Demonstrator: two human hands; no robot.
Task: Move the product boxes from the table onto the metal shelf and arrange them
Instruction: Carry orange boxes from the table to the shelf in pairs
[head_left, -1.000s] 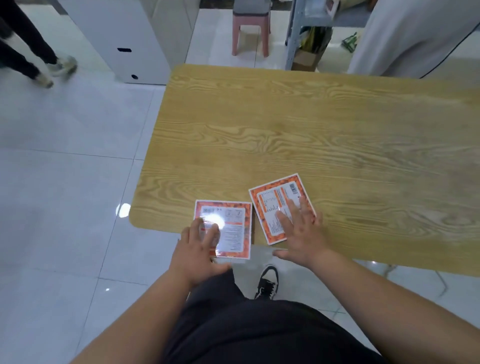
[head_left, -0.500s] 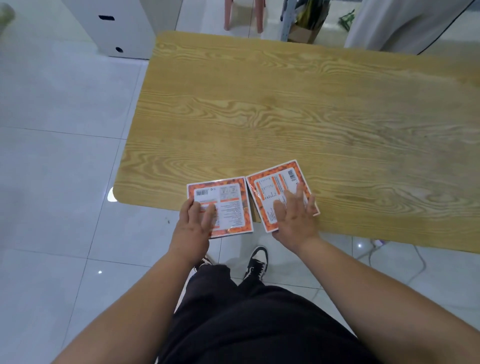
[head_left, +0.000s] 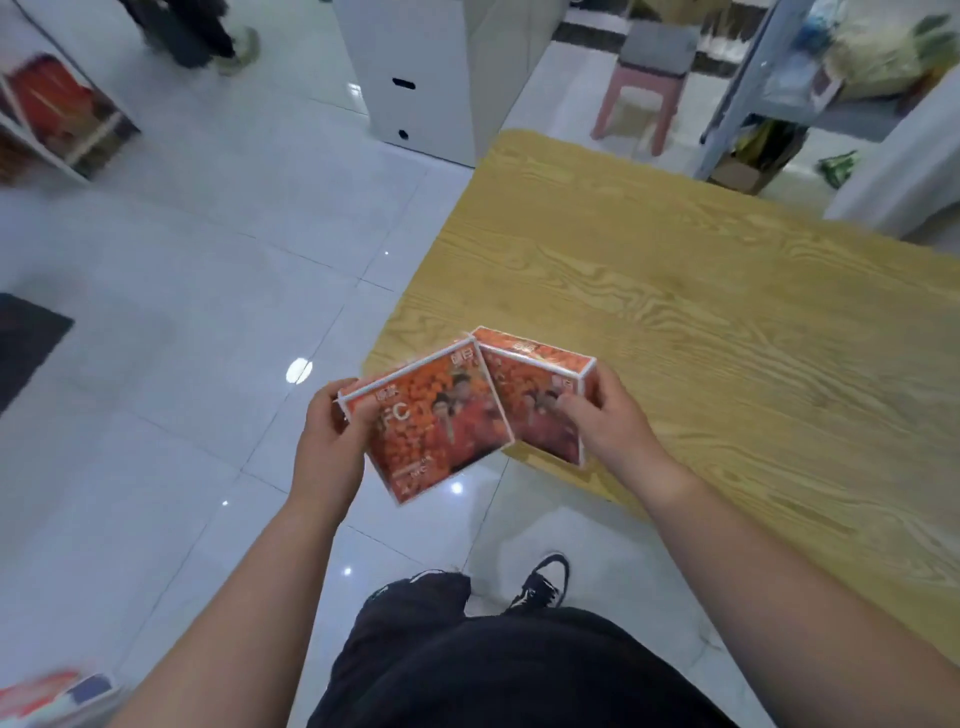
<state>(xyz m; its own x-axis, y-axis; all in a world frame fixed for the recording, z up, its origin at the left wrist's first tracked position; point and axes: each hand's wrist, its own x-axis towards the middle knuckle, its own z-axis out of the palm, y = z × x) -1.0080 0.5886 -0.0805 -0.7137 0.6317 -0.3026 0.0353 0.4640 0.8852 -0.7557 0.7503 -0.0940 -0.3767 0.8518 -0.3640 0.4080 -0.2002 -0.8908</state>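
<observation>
Pink stool (head_left: 647, 78) nr white cabinet (head_left: 415, 67), dark mat (head_left: 26, 343) left

One view, head-worn, wide-angle, tilted forward and down, close over left hand (head_left: 332, 441) and right hand (head_left: 608, 421) — table (head_left: 727, 338) right, floor (head_left: 156, 312) left

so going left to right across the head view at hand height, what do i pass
left hand → left box → right box → right hand
</observation>
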